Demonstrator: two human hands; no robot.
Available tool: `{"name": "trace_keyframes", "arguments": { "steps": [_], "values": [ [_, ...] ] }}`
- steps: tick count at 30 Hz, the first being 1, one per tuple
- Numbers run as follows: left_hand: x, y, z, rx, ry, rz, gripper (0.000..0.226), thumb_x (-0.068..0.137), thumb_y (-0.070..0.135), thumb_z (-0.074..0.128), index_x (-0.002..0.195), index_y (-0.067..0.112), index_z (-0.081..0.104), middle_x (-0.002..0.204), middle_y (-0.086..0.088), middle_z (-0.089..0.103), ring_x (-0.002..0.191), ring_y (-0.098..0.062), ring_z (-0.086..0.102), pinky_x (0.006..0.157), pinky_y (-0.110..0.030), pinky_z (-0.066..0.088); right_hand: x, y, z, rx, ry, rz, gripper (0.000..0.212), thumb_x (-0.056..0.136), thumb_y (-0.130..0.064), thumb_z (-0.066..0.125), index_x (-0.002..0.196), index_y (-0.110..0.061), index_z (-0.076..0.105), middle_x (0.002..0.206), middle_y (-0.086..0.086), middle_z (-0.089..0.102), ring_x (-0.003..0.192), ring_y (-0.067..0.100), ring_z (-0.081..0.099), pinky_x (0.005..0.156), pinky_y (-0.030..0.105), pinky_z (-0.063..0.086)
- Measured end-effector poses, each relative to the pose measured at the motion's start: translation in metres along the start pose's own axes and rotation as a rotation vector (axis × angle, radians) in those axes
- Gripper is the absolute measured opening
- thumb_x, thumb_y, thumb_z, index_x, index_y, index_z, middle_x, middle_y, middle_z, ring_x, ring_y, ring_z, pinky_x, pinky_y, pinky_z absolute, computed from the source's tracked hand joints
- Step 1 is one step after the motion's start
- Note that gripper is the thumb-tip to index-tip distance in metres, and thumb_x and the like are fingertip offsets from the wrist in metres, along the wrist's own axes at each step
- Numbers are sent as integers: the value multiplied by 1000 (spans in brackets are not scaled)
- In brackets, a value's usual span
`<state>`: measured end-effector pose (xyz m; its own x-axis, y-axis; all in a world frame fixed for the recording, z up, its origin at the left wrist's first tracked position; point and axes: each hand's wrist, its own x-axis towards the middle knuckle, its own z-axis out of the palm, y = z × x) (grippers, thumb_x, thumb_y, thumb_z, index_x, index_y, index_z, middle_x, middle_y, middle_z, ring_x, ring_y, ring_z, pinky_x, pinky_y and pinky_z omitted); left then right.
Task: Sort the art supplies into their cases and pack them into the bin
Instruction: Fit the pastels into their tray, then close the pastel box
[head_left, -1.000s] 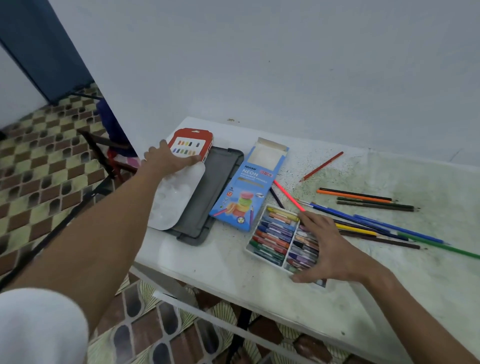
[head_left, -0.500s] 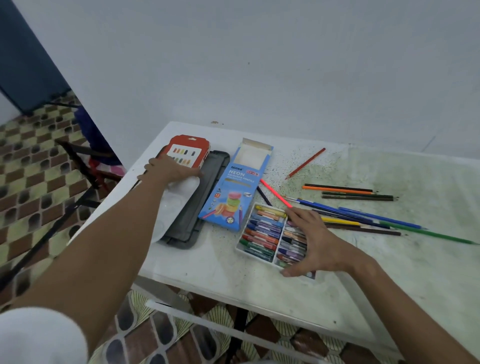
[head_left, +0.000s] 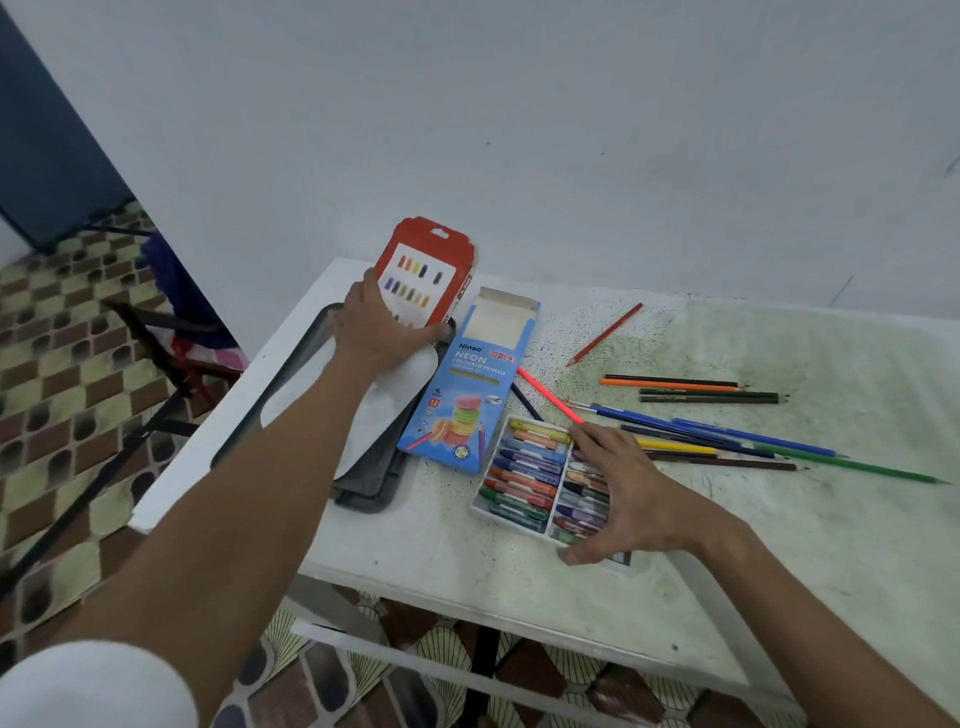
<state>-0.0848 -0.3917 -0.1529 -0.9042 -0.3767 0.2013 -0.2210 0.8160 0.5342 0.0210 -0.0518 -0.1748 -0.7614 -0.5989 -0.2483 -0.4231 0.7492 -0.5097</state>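
Note:
My left hand (head_left: 382, 332) grips the lower end of a red case (head_left: 426, 273) with colour swatches on its front, holding it tilted up above the dark grey tray (head_left: 371, 491). A white palette (head_left: 374, 410) lies in that tray under my forearm. Beside it lies the open blue coloured-pencil box (head_left: 470, 395). My right hand (head_left: 631, 499) rests with spread fingers on the right half of the white crayon tray (head_left: 524, 475) full of crayons. Several loose coloured pencils (head_left: 727, 441) are scattered to the right on the table.
The white table (head_left: 467, 561) stands against a pale wall, its left and front edges close to the tray. A red pencil (head_left: 605, 335) lies apart near the back. Dark metal frames (head_left: 150, 332) stand on the patterned floor at left.
My left hand has lifted the red case off the tray and tipped it upright. My right hand has stayed on the crayon tray. The camera view has shifted.

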Motion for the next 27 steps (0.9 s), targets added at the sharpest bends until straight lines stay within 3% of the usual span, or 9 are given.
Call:
{"name": "trace_keyframes", "arguments": {
  "steps": [4, 8, 10, 12, 15, 19, 23, 27],
  "values": [
    [4, 14, 3, -49, -3, 134, 106, 49, 81, 68, 131, 23, 34, 124, 2, 50, 120, -22, 49, 110, -62, 19, -4, -3, -1, 23, -5, 4, 136, 56, -66, 80, 154, -17, -2, 158, -13, -3, 145, 14, -8, 116, 35, 0],
    [6, 29, 4, -72, -31, 203, 103, 54, 75, 71, 135, 23, 33, 129, 1, 47, 121, -21, 48, 112, -59, 18, -8, -2, -3, 25, 9, -10, 134, 58, -64, 80, 154, -16, 0, 158, -11, 0, 145, 16, -7, 116, 35, 0],
    [4, 38, 4, -82, -2, 229, 105, 56, 75, 71, 136, 20, 33, 128, -2, 48, 118, -22, 49, 108, -56, 30, -10, 0, -4, 28, 11, -13, 132, 58, -62, 81, 154, -15, 2, 157, -10, 3, 145, 16, -5, 117, 37, 2],
    [-2, 48, 4, -143, 36, 283, 105, 58, 67, 76, 138, 14, 34, 123, -8, 48, 112, -22, 49, 98, -44, 43, -11, 4, -4, 43, 22, -22, 133, 56, -64, 81, 154, -17, 4, 157, -11, 5, 145, 16, -3, 119, 40, 8],
    [-20, 71, 6, -192, 23, 414, 100, 59, 62, 78, 135, 13, 36, 117, -7, 48, 107, -19, 45, 93, -39, 46, -15, 10, -8, 125, 86, -9, 134, 51, -72, 77, 154, -25, 6, 158, -14, 3, 146, 14, -2, 119, 43, 12],
    [-62, 110, 25, -247, -223, 453, 98, 58, 73, 73, 136, 28, 35, 119, -2, 47, 112, -19, 46, 97, -40, 43, -24, 16, -30, 489, 272, 73, 111, 57, -62, 80, 149, -29, 27, 154, -12, 28, 140, 8, 28, 114, 34, 29],
    [-115, 150, 38, -627, -596, 363, 63, 67, 57, 74, 121, 50, 44, 117, 21, 60, 110, 1, 58, 89, -21, 49, -27, 31, -55, 761, 382, 86, 112, 56, -58, 84, 148, -28, 29, 143, -17, 43, 129, 2, 44, 110, 35, 38],
    [-145, 176, 49, -910, -868, 259, 57, 75, 49, 67, 126, 36, 48, 128, 10, 59, 120, -8, 56, 99, -32, 47, -35, 44, -73, 866, 404, 82, 125, 47, -57, 85, 151, -25, 25, 146, -11, 42, 132, 8, 43, 110, 38, 38]
  ]
}}
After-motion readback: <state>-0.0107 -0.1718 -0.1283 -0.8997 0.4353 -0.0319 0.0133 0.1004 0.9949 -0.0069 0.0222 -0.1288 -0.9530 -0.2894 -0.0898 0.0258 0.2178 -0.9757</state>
